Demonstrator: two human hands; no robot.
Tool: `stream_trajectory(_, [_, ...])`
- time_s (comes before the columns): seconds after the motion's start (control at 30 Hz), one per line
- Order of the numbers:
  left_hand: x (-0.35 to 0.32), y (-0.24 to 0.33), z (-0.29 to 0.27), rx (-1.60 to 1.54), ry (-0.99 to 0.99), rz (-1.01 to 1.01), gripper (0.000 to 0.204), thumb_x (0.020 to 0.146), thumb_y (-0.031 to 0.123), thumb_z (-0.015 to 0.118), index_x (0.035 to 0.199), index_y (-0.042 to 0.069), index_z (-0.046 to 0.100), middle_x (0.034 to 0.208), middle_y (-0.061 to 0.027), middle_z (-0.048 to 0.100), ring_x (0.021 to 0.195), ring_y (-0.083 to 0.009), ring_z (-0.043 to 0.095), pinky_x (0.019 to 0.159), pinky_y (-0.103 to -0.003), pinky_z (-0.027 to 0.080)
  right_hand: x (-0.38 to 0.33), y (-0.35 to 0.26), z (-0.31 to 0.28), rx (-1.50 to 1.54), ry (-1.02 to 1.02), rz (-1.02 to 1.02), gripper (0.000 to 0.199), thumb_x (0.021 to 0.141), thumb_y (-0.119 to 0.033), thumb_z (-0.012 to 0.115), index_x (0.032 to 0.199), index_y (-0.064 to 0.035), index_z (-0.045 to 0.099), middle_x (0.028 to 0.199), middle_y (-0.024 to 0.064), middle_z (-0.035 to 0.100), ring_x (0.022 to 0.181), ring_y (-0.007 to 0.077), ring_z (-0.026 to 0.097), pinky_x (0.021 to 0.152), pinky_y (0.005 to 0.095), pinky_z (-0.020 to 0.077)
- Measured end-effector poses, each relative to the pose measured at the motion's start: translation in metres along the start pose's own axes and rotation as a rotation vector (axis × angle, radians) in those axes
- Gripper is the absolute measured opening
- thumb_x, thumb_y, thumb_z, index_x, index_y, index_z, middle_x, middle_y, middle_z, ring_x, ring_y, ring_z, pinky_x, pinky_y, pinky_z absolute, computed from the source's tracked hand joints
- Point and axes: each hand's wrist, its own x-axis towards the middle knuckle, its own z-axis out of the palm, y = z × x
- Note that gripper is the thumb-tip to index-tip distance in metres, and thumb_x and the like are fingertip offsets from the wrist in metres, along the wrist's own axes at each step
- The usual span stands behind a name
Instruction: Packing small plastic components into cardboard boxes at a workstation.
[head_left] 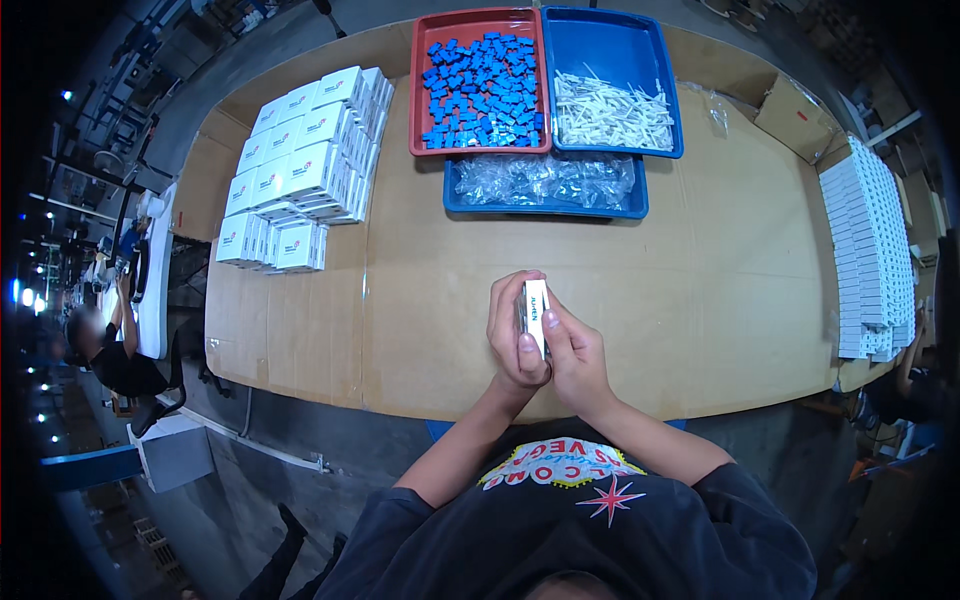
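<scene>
Both my hands come together over the near middle of the cardboard-covered table [455, 300]. Between them is a small white box [536, 305], held upright with a narrow printed side facing up. My left hand [508, 325] wraps round its left side, fingers curled over the far end. My right hand [578, 360] closes on it from the right, the thumb pressed on the printed side near the lower end. The fingers hide most of the box, so I cannot tell whether its ends are closed.
Beyond my hands stand a red tray [417, 100] of blue plastic pieces, a blue tray [610, 40] of white stick-like parts and a blue tray [545, 210] of clear plastic bags. White boxes [300, 160] are stacked at left, more white boxes [868, 250] at right. A person [125, 350] works far left.
</scene>
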Motion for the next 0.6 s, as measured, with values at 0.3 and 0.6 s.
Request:
stream_trajectory(0.3, [-0.0043, -0.0029, -0.0013, -0.038, 0.007, 0.006, 0.079, 0.097, 0.056, 0.037, 0.127, -0.015, 0.055, 0.120, -0.0280, 0.058, 0.104, -0.0356, 0.062, 0.091, -0.043, 0.051, -0.0035, -0.0030, 0.0031, -0.041, 0.006, -0.011, 0.047, 0.114, -0.023, 0.045, 0.151, 0.0063, 0.051, 0.135, 0.0173, 0.064, 0.121, 0.0176, 0.060, 0.103, 0.0317, 0.0473])
stream_trajectory(0.6, [-0.0043, 0.0021, -0.0014, -0.023, -0.039, -0.063, 0.093, 0.098, 0.068, 0.038, 0.138, -0.016, 0.049, 0.128, -0.0277, 0.055, 0.112, -0.0358, 0.059, 0.098, -0.044, 0.049, -0.0012, -0.0033, -0.0014, -0.052, -0.019, -0.010, 0.050, 0.115, -0.027, 0.042, 0.153, 0.0053, 0.049, 0.135, 0.0117, 0.063, 0.120, 0.0140, 0.058, 0.101, 0.0299, 0.0483])
